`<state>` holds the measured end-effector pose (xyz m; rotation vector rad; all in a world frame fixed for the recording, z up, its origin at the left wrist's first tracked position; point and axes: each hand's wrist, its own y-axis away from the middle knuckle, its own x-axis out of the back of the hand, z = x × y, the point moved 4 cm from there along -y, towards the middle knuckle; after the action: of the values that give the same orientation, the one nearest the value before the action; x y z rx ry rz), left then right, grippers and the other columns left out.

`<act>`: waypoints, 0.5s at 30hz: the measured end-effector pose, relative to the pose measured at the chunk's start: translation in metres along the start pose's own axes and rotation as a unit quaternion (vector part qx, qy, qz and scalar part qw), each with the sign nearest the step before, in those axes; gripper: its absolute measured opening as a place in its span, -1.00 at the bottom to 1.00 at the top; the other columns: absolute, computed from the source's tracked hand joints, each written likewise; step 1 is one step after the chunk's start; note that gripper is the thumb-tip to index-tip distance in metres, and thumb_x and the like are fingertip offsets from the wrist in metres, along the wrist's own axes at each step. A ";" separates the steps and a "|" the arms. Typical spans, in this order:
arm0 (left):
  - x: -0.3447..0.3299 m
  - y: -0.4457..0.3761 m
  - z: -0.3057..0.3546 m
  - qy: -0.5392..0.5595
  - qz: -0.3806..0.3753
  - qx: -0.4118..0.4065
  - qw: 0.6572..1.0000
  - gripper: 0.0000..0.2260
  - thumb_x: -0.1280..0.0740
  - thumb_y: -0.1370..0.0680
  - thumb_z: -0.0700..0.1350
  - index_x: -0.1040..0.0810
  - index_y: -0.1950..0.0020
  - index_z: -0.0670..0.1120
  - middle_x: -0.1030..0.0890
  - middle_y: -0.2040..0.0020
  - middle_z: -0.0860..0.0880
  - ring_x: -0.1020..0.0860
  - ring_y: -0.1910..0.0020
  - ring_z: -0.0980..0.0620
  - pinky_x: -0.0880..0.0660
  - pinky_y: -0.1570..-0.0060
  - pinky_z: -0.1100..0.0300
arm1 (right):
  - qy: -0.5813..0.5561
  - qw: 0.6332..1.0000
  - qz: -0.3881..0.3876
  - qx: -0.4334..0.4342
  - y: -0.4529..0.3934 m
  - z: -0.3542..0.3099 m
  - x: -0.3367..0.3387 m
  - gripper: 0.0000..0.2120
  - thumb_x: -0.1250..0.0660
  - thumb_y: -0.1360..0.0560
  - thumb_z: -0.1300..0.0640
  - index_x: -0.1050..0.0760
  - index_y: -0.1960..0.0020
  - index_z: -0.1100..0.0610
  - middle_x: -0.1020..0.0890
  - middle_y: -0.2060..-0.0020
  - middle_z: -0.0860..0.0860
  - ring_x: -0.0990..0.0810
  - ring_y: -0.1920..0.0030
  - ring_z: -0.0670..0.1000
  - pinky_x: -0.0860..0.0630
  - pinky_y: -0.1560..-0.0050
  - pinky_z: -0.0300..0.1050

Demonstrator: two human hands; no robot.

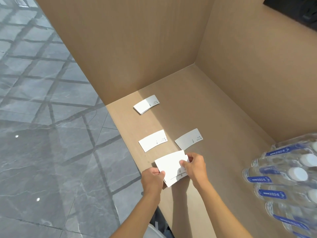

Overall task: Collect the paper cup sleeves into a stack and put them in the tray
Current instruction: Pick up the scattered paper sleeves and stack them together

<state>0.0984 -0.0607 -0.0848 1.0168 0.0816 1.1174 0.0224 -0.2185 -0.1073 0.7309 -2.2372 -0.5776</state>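
Note:
White flat paper cup sleeves lie on a brown cardboard surface (214, 117). Both hands hold a small stack of sleeves (171, 166) just above the surface near its front left edge. My left hand (152, 177) pinches the stack's lower left end. My right hand (195, 166) grips its right end, thumb on top. A single sleeve (153, 140) lies just beyond the stack to the left, another single sleeve (188, 138) to the right. A small pile of sleeves (146, 104) lies farther back near the cardboard wall. No tray is in view.
Tall cardboard walls (137, 48) rise behind and to the right of the surface. A shrink-wrapped pack of water bottles (291, 177) with blue labels lies at the right. A grey tiled floor (42, 117) lies below to the left.

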 end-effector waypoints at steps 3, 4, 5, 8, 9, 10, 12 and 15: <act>-0.009 -0.003 0.007 0.000 -0.024 0.000 1.000 -0.77 -0.47 -0.50 -0.19 -0.54 0.30 0.03 -0.69 0.19 0.00 -0.66 0.10 -0.10 -0.52 -0.20 -0.30 | -0.007 1.000 0.005 -0.016 -0.004 0.001 0.009 -0.98 -0.40 -0.49 0.26 -0.58 0.09 0.22 -0.69 0.24 0.07 -0.64 0.28 0.02 -0.44 0.41 -0.20; -0.012 -0.004 0.009 0.002 -0.026 0.000 1.000 -0.79 -0.48 -0.50 -0.18 -0.55 0.28 0.02 -0.70 0.16 0.00 -0.67 0.06 -0.11 -0.52 -0.19 -0.29 | -0.013 1.000 0.010 -0.018 -0.005 0.000 0.012 -0.97 -0.39 -0.50 0.26 -0.57 0.10 0.24 -0.69 0.24 0.09 -0.64 0.28 0.02 -0.46 0.40 -0.18; -0.016 -0.006 0.012 0.007 -0.026 0.001 1.000 -0.82 -0.48 -0.50 -0.18 -0.56 0.24 0.01 -0.71 0.13 -0.01 -0.68 0.06 -0.09 -0.56 -0.15 -0.23 | -0.021 0.999 0.017 -0.018 -0.007 -0.001 0.016 -0.95 -0.36 -0.51 0.27 -0.57 0.09 0.26 -0.69 0.23 0.11 -0.64 0.28 0.05 -0.47 0.38 -0.16; -0.027 -0.014 0.019 0.053 -0.020 0.010 0.998 -0.92 -0.48 -0.50 -0.22 -0.60 0.14 -0.12 -0.72 0.10 -0.08 -0.64 0.21 0.05 -0.58 0.28 0.17 | -0.037 0.998 0.038 -0.013 -0.013 -0.008 0.027 -0.92 -0.27 -0.52 0.31 -0.54 0.10 0.29 -0.66 0.26 0.10 -0.60 0.27 0.10 -0.45 0.36 -0.13; -0.030 -0.015 0.022 0.061 -0.019 0.012 0.998 -0.95 -0.47 -0.50 -0.22 -0.63 0.11 -0.15 -0.71 0.15 -0.07 -0.62 0.25 0.09 -0.51 0.37 0.24 | -0.044 0.998 0.044 -0.008 -0.016 -0.011 0.030 -0.92 -0.27 -0.51 0.32 -0.53 0.13 0.26 -0.64 0.28 0.08 -0.59 0.29 0.09 -0.44 0.38 -0.15; -0.034 -0.017 0.025 0.065 -0.021 0.014 0.998 -0.96 -0.47 -0.50 -0.22 -0.64 0.08 -0.17 -0.70 0.19 -0.04 -0.61 0.28 0.11 -0.47 0.41 0.28 | -0.049 0.998 0.050 -0.003 -0.019 -0.015 0.034 -0.89 -0.27 -0.50 0.33 -0.52 0.17 0.21 -0.63 0.31 0.04 -0.59 0.31 0.06 -0.43 0.41 -0.18; -0.043 -0.020 0.033 0.079 -0.035 0.018 0.996 -0.92 -0.45 -0.51 -0.24 -0.64 0.03 -0.22 -0.68 0.20 -0.05 -0.60 0.28 0.10 -0.46 0.41 0.29 | -0.054 0.997 0.058 -0.001 -0.026 -0.022 0.041 -0.85 -0.30 -0.49 0.31 -0.52 0.19 0.11 -0.62 0.32 -0.03 -0.60 0.33 -0.02 -0.42 0.42 -0.21; -0.055 -0.024 0.045 0.103 -0.051 0.026 0.993 -0.89 -0.42 -0.51 -0.30 -0.59 -0.01 -0.30 -0.64 0.22 -0.09 -0.56 0.32 0.07 -0.42 0.43 0.29 | -0.048 0.997 0.062 -0.005 -0.040 -0.027 0.048 -0.87 -0.32 -0.48 0.30 -0.53 0.22 0.14 -0.62 0.34 -0.03 -0.60 0.34 0.02 -0.43 0.40 -0.20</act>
<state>0.1119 -0.1332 -0.0990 0.9301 0.3274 1.1277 0.0267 -0.2844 -0.0899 0.5659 -2.3476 -0.5731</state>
